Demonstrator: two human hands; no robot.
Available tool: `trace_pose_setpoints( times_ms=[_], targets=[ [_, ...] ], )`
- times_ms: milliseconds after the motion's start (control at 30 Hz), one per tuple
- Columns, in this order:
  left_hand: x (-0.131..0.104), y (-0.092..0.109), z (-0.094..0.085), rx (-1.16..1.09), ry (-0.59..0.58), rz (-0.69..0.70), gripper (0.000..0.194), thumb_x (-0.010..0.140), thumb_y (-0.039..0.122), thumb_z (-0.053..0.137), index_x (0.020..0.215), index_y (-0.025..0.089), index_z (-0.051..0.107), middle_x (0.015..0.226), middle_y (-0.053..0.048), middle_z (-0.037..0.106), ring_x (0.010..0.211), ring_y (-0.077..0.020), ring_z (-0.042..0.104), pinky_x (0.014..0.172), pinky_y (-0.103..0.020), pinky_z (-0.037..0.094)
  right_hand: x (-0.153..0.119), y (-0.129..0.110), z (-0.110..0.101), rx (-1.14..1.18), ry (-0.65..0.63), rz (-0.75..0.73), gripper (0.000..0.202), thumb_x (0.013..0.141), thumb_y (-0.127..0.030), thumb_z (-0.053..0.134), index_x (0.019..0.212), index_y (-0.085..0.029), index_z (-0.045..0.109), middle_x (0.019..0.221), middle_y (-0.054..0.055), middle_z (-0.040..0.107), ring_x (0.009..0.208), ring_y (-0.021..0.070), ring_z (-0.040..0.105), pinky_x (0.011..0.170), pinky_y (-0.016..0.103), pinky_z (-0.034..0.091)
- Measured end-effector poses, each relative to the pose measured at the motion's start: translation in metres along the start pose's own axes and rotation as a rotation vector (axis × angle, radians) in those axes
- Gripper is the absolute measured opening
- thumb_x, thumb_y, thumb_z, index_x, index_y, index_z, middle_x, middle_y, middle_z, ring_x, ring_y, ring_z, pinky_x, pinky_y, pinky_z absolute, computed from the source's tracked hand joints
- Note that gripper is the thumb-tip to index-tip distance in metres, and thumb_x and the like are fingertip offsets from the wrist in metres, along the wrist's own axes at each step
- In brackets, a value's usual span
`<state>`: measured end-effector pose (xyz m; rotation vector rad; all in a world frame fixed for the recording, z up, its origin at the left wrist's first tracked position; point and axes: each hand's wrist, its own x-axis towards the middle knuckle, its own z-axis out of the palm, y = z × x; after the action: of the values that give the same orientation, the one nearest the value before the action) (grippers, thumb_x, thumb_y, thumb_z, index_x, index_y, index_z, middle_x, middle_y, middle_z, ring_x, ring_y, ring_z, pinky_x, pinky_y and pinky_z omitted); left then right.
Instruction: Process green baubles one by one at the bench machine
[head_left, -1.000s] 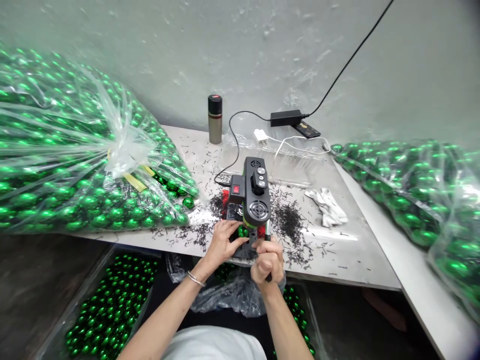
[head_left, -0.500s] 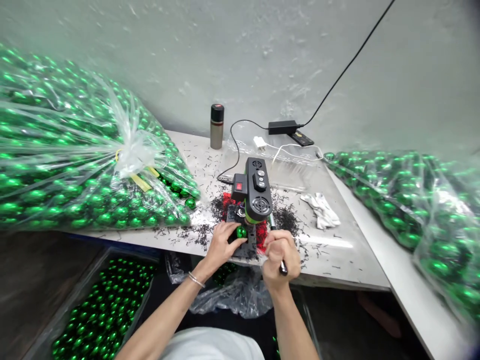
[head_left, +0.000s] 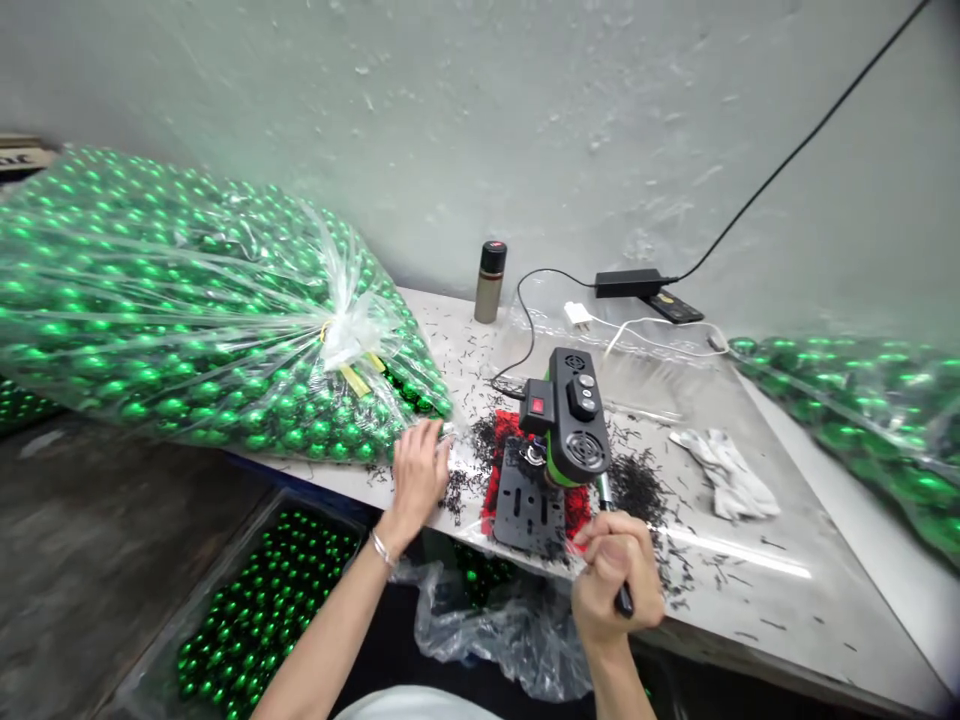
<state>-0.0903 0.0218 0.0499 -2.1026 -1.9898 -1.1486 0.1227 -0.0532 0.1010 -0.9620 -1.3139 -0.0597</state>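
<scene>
My right hand [head_left: 619, 575] is wrapped in a fist round the black-tipped lever handle [head_left: 624, 600] of a small black press-like machine [head_left: 581, 415] with a red switch. Below its head, the slotted black base plate [head_left: 529, 510] carries no ball and rests on a red mat [head_left: 489, 500]. My left hand [head_left: 418, 475] is at the table edge, against the lower right corner of a tied clear bag of shiny green balls [head_left: 225, 350]. Its fingers are curled, with their tips out of sight, so what they hold is hidden.
Black bits [head_left: 637, 485] litter the table. White gloves [head_left: 727, 475] lie to the right, a bottle [head_left: 490, 282] and power adapter [head_left: 628, 283] behind. Another bag of green balls [head_left: 885, 400] is at right. Below the table stands a bin of green balls [head_left: 262, 600].
My left hand has left the base plate, where it held a green ball, and moved left to the bag. My right hand keeps its grip on the lever. The view has shifted left.
</scene>
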Motion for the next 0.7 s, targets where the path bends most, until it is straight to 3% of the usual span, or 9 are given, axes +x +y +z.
trace_pose_setpoints(
  times_ms=[67,133,233,400,533,700],
  targets=[
    [0.038,-0.007,-0.001,0.146,-0.088,-0.085,0.038,0.104,0.029,0.039,0.119,0.014,0.070,0.106,-0.017,0.074,0.098,-0.0285,0.067,0.087,-0.040,0.048,-0.001,0.000,-0.001,0.004,-0.009,0.006,0.033,0.093,-0.007,0.047,0.063,-0.019,0.048,0.070,0.000,0.054,0.058,0.0113,0.053,0.052,0.028,0.041],
    [0.064,-0.010,-0.002,0.288,-0.266,-0.164,0.043,0.104,0.033,0.038,0.103,0.012,0.075,0.092,-0.019,0.075,0.090,-0.0299,0.067,0.079,-0.037,0.048,-0.003,0.001,-0.002,0.007,-0.017,0.015,0.032,0.093,-0.007,0.046,0.064,-0.019,0.048,0.071,0.000,0.054,0.059,0.0113,0.054,0.052,0.027,0.043],
    [0.078,-0.010,-0.002,0.402,-0.466,-0.187,0.046,0.102,0.040,0.046,0.085,0.010,0.078,0.086,-0.022,0.074,0.092,-0.0359,0.067,0.072,-0.037,0.046,-0.007,0.002,-0.002,0.008,-0.019,0.027,0.031,0.094,-0.007,0.045,0.066,-0.019,0.049,0.072,0.000,0.054,0.060,0.0110,0.054,0.051,0.026,0.044],
    [0.058,-0.006,0.001,0.295,-0.461,-0.026,0.042,0.097,0.044,0.055,0.076,0.013,0.075,0.080,-0.021,0.071,0.094,-0.0381,0.065,0.081,-0.042,0.045,-0.009,0.001,-0.001,-0.003,-0.016,0.031,0.032,0.094,-0.007,0.044,0.065,-0.020,0.049,0.070,0.000,0.053,0.060,0.0115,0.054,0.051,0.027,0.043],
    [0.031,-0.005,-0.001,0.196,-0.404,0.042,0.027,0.096,0.039,0.060,0.100,0.016,0.072,0.094,-0.016,0.071,0.094,-0.0323,0.066,0.083,-0.038,0.047,-0.009,0.001,-0.003,-0.004,-0.033,0.017,0.030,0.094,-0.007,0.045,0.067,-0.020,0.049,0.071,0.000,0.053,0.060,0.0119,0.054,0.052,0.028,0.043],
    [0.007,-0.005,0.003,0.135,-0.369,0.103,0.028,0.094,0.032,0.063,0.118,0.018,0.064,0.105,-0.013,0.069,0.095,-0.0290,0.066,0.084,-0.037,0.050,-0.009,0.001,-0.003,-0.009,-0.040,0.019,0.030,0.094,-0.006,0.044,0.068,-0.020,0.049,0.073,0.000,0.053,0.063,0.0116,0.054,0.054,0.028,0.043]
  ],
)
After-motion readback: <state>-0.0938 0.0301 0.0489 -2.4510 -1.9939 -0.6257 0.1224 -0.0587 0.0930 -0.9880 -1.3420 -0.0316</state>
